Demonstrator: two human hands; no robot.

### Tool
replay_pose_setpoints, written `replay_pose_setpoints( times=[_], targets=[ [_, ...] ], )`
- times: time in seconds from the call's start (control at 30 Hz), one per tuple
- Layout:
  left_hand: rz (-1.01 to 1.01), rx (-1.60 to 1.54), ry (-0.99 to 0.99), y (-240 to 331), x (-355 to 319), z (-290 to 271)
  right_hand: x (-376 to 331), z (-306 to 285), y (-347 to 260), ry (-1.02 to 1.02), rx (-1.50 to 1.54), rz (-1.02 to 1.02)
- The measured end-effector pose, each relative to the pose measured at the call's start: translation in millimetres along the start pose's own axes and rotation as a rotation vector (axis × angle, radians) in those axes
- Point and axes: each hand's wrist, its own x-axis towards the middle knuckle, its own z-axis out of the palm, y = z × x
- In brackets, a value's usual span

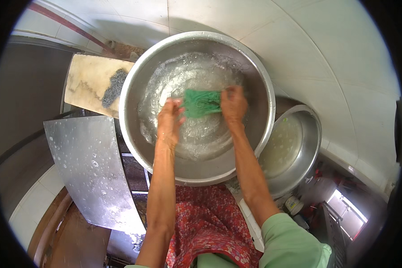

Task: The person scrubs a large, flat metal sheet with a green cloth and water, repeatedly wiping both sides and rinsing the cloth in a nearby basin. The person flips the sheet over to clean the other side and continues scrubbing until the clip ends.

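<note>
Green cloth [202,102], bunched and wet, stretched between both hands just above the soapy water in a large steel basin [254,71]. Left hand [169,119] curled shut on the cloth's left end, fingers folded inward; right hand [233,105] clamped over its right end, knuckles up. Looks like the scrubbing or wringing stage of a hand wash, judging by the foam all around both wrists. Next move likely calls for a firm opposing twist or rub, kept low over the water to limit splashing. Smaller steel bowl [299,147] with cloudy water just to the right of the right forearm. Wet metal sheet [91,165] left of the left forearm, stained board [94,82] beyond it. Red patterned fabric [205,223] below, between the forearms.
</note>
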Motion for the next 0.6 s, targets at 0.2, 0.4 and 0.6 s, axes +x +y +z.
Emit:
replay_pose_setpoints(
  times=[0.2, 0.4, 0.6],
  targets=[
    [-0.205, -0.326, -0.095, -4.6, 13.4, 4.8, -74.3, 24.2, -70.0, -0.496, 0.439, 0.024],
    [-0.103, -0.157, -0.201, -17.0, 4.5, -2.7, -108.4, 13.6, -111.6, -0.334, 0.151, -0.134],
    [-0.094, 0.099, 0.309, -6.0, -13.2, -0.5, -17.2, -10.7, -21.2, -0.135, -0.052, -0.037]
  ],
)
